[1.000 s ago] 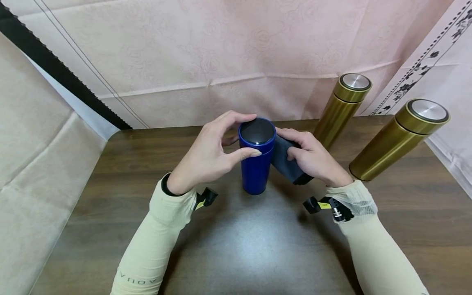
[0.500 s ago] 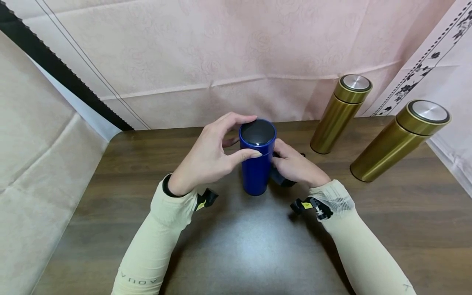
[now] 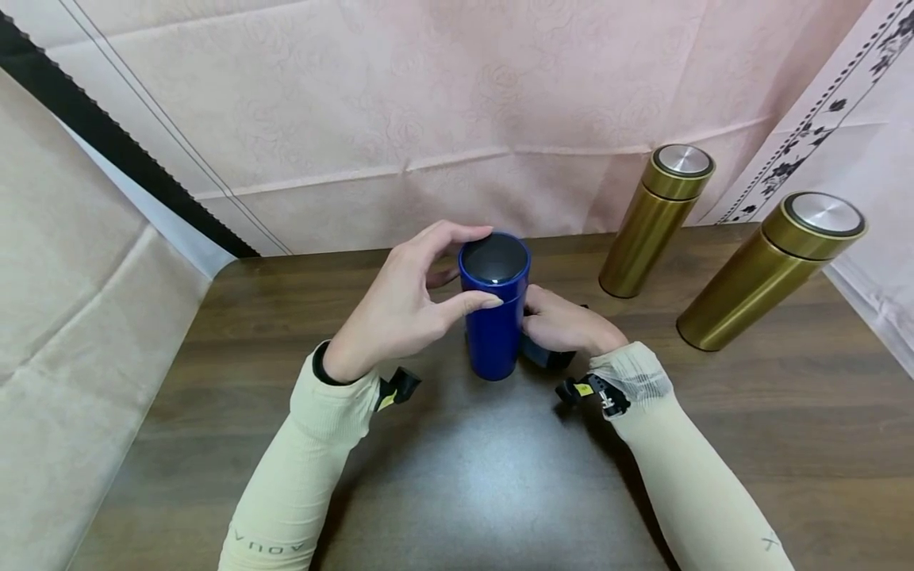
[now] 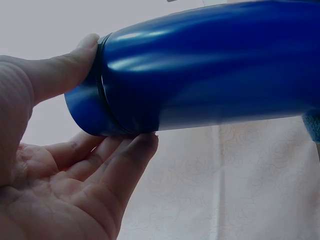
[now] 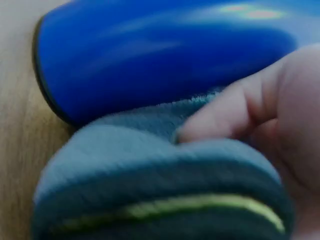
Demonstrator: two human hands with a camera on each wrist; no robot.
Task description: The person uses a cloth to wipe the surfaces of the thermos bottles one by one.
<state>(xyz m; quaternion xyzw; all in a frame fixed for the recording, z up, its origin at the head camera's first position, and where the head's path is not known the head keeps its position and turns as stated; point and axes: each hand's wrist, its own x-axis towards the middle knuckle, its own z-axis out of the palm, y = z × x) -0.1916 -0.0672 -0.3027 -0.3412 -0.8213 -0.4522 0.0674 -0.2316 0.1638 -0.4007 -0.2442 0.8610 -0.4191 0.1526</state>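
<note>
A blue thermos bottle (image 3: 494, 333) with a dark, glossy top stands upright on the wooden table. My left hand (image 3: 407, 309) grips it around the lid, thumb (image 4: 65, 70) on the near side and fingers behind, right at the seam ring. Low on the bottle's right side, my right hand (image 3: 567, 321) holds a soft blue-grey plush pad (image 5: 115, 155) against the wall. A yellow-green stripe runs along the pad's edge in the right wrist view. From the head, most of the pad (image 3: 546, 353) is hidden by the hand; a fuzzy corner (image 4: 312, 125) shows in the left wrist view.
Two gold thermos bottles with silver lids stand to the right, one (image 3: 653, 226) near the back edge and another (image 3: 767, 274) closer and further right. Pale patterned cloth (image 3: 428, 119) hangs behind the table (image 3: 464, 492) and at both sides.
My right hand has moved left and slightly down with the pad, which now sits lower against the blue bottle. The left hand keeps its grip on the lid; the bottle stays in place.
</note>
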